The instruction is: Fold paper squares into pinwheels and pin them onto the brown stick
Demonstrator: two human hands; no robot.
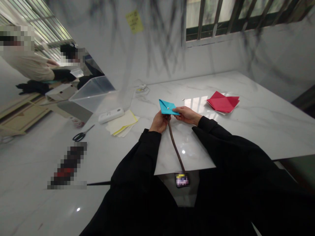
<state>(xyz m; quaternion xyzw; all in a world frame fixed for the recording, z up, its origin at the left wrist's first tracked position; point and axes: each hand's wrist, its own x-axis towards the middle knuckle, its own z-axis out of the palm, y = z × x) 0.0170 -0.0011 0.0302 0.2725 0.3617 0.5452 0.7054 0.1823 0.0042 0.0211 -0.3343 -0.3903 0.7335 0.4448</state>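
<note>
A white marble table [246,124] carried everything. Far left of the fingers stood a clear plastic bin [92,93]; whether it held anything could not be told. Well right of the fingers lay a folded red paper [223,102]; to their left, yellow paper sheets [122,123], a white device [111,115] and scissors [82,134]. The left hand [159,122] curled shut around a brown stick [175,146]. The right hand [187,114] pinched the folded blue paper [167,107] at the stick's top, just above both sets of fingers.
</note>
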